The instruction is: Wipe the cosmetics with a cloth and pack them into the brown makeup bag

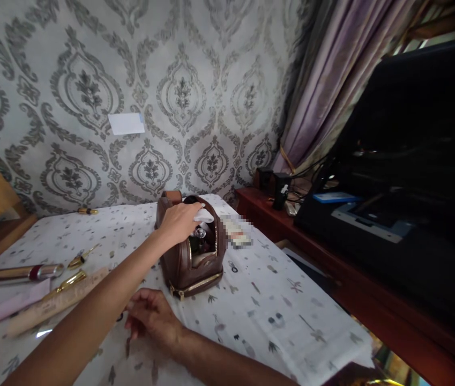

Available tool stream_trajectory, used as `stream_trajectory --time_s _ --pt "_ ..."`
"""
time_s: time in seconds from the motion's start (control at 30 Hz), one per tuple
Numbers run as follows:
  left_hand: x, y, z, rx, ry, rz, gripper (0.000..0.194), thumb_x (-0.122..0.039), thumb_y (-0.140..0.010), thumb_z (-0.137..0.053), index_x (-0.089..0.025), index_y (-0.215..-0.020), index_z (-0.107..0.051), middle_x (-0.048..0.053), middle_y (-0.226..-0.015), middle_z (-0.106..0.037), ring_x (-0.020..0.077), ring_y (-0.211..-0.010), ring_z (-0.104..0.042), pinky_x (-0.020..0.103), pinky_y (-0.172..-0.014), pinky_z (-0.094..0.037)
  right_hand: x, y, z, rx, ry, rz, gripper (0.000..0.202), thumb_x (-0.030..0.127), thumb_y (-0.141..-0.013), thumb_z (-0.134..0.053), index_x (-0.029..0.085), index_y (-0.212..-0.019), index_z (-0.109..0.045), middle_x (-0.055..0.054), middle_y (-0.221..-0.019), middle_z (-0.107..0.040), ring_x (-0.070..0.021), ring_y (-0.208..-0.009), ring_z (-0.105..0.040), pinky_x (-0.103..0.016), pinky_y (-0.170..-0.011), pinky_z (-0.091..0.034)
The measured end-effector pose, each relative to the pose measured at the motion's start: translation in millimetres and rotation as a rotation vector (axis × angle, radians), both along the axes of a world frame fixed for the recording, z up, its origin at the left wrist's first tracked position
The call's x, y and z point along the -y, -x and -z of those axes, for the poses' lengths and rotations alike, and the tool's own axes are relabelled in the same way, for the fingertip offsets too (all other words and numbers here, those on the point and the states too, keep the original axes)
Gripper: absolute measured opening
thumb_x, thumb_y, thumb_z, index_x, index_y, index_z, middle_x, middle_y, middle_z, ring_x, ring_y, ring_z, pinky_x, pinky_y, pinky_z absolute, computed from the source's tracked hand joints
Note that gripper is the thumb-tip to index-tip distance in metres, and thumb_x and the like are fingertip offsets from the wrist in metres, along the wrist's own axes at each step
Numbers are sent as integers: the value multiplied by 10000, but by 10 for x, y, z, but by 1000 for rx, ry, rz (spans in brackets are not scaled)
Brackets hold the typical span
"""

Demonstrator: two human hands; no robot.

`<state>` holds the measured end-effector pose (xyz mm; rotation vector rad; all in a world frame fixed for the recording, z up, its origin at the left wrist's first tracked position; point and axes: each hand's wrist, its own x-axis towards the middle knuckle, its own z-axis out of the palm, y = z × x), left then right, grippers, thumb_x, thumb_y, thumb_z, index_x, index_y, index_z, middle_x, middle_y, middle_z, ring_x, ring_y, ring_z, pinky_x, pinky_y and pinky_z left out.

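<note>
A brown zip bag (173, 271) stands on the patterned white cloth with its top unzipped. At its opening, my left hand (181, 222) pinches a small white item (204, 215), perhaps a folded tissue; its exact kind is unclear. A clear round cap (200, 232) and dark items show inside the bag; the rest is hidden. My right hand (153, 316) rests on the cloth in front of the bag, fingers loosely curled and apart, with nothing visible in them. Left of it lie a beige tube (56, 300) and a pink tube (14, 305).
A gold tube with a red band (22, 273) and gold clips (82, 257) lie at the left. A small gold-and-black item (88, 211) is by the wall. Right of the bag lies a blurred flat packet (236, 231). A black screen (404, 145) stands on the red desk (356, 300).
</note>
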<state>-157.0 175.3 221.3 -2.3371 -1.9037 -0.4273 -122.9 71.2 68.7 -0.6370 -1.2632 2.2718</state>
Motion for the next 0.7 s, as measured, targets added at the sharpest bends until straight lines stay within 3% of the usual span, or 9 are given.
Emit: stream_trajectory --time_s 0.13,0.23,0.33,0.4,0.47,0.57,0.7 --pt "-18 89 -67 142 -50 41 115 -290 -922 -572 -196 -970 -618 80 -973 -722 268 -963 -678 313 -764 -498 -7 -1 -6 12 -15 11 619 698 -497 -786 188 -744 -538 57 -536 -592 -67 -395 -478 -213 -426 -281" --pt "-2 247 -86 525 -155 45 70 -246 -889 -579 -181 -867 -593 55 -909 -707 236 -919 -680 298 -787 -493 -21 -11 -29 39 -45 12 591 692 -519 -770 188 -733 -547 52 -538 -588 -70 -393 -474 -215 -425 -287" --pt "167 439 11 949 -175 15 65 -211 -875 -539 -178 -925 -562 28 -838 -687 181 -721 -682 271 -675 -503 -24 -34 -54 63 -93 13 582 693 -530 -759 180 -732 -571 52 -541 -579 -70 -404 -463 -221 -442 -301" --pt "382 547 156 1088 -134 -47 92 -227 -887 -504 -186 -960 -542 -9 -697 -630 151 -538 -608 259 -545 -473 -27 -46 -55 52 -87 -8 555 663 -561 -768 180 -758 -577 60 -563 -575 -65 -427 -459 -217 -453 -289" --pt "656 618 341 1066 -125 -117 86 -245 -887 -505 -194 -946 -542 -14 -665 -601 156 -547 -583 271 -555 -481 -33 -46 -37 41 -79 -20 497 620 -631 -761 181 -778 -580 54 -595 -587 -64 -457 -462 -213 -469 -292" --pt "1091 662 621 895 -101 -148 77 -267 -886 -527 -217 -918 -577 11 -829 -659 181 -776 -626 280 -713 -500 -31 -33 3 42 -110 13 454 604 -689 -730 183 -756 -575 33 -588 -594 -81 -456 -451 -224 -462 -284" --pt "1516 696 890 769 2 -250 221 -444 -887 -545 -251 -794 -595 1 -631 -613 201 -616 -576 328 -621 -459 8 -31 8 46 -207 -11 457 615 -723 -698 177 -682 -576 37 -494 -513 -92 -442 -410 -239 -464 -292"
